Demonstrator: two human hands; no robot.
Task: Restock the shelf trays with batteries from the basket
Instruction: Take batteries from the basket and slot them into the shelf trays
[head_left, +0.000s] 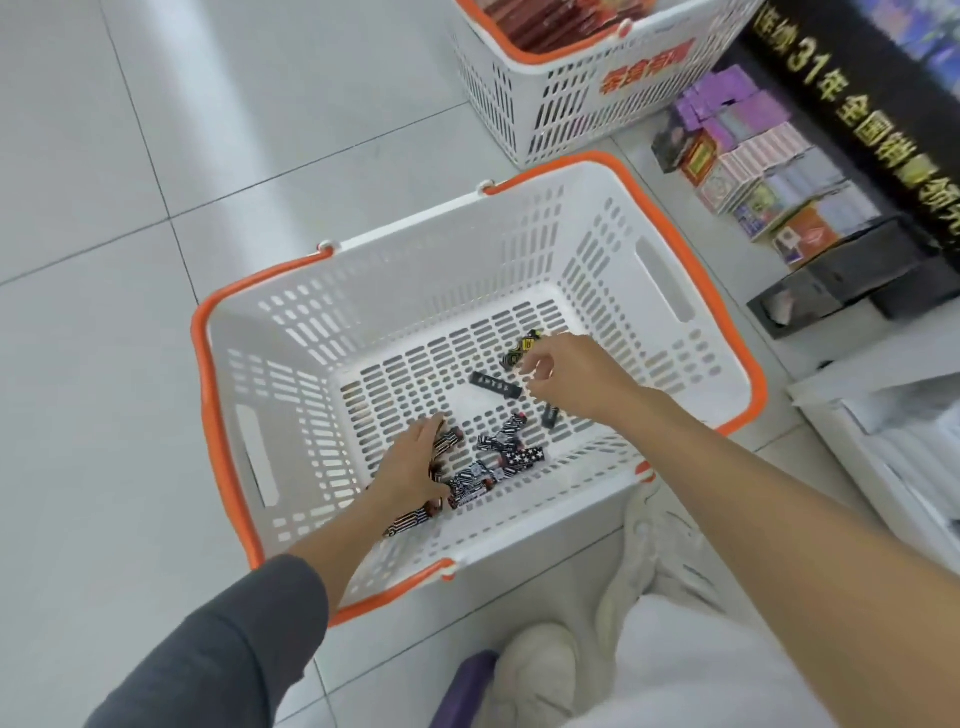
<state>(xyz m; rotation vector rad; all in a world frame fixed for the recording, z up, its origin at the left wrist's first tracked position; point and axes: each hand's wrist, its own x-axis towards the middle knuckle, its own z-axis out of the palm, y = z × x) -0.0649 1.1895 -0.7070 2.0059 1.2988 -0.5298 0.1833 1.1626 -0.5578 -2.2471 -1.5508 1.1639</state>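
A white basket with an orange rim (727, 291) stands on the floor in front of me. Several black-and-white patterned battery packs (498, 457) lie on its bottom near the front wall. My left hand (415, 462) lies over the left part of this heap, its fingers curled round some packs. Farther back lie a yellow-and-black pack (519, 348) and a plain black pack (494, 385). My right hand (566, 376) hovers over these two with loosely curled fingers, its fingertips at the yellow-and-black pack. Another dark pack (549, 415) shows just under that hand.
A second white basket (571, 98) holding red packages stands behind the first. At the right, a low shelf holds rows of card boxes (769, 171) and black trays (831, 291). My knee and a white shoe (540, 670) are at the bottom. The floor is light tile.
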